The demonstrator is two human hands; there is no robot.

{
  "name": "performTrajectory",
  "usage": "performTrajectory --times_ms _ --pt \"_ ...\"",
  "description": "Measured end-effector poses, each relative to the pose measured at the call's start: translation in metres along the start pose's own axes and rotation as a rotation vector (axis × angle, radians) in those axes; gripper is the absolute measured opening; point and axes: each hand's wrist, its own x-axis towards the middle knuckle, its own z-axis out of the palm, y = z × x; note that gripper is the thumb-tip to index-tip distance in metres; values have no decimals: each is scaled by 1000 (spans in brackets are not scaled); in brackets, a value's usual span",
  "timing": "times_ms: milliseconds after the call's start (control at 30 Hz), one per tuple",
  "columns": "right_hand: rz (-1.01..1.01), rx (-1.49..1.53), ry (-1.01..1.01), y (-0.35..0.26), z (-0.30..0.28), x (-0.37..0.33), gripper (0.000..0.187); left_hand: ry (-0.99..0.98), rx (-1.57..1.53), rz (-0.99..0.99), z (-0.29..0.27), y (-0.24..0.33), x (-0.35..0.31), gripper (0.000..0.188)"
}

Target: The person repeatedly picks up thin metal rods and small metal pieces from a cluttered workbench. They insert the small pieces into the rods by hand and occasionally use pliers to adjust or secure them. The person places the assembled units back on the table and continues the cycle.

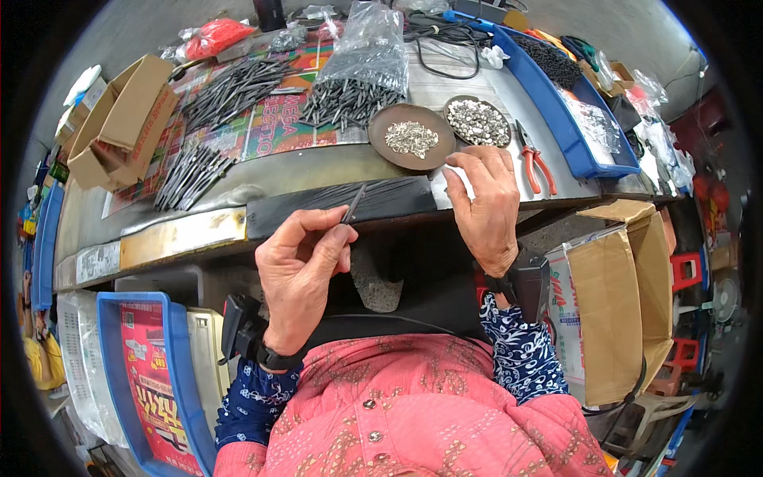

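My left hand (306,262) pinches a slim dark grey rod (355,203) between thumb and forefinger, its narrow end pointing up over the bench's front edge. My right hand (486,203) is at the near right side of a brown round dish (383,151) that holds small shiny metal pieces (412,139). Its thumb and forefinger tips are drawn close together; whatever may be between them is too small to tell. Just behind that hand stands a second round dish with silvery bits (478,121). Red-handled pliers (534,159) lie to its right.
Similar dark rods lie in a small bunch (191,176), a larger heap (236,89), and spill from a clear plastic bag (367,48). A cardboard box (127,119) stands left, a blue tray (584,155) right. Below the bench are another blue tray (171,342) and an open carton (612,318).
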Motion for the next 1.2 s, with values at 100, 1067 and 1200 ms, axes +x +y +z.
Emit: performTrajectory --times_ms 100,1067,1200 --pt "-42 50 14 -16 -1 0 16 -3 -49 5 -1 0 -2 15" --pt "35 -33 -104 -2 22 0 29 41 -44 -75 -19 1 -4 15" --pt "41 -48 -125 0 27 2 30 44 -52 -87 -20 -2 0 16"
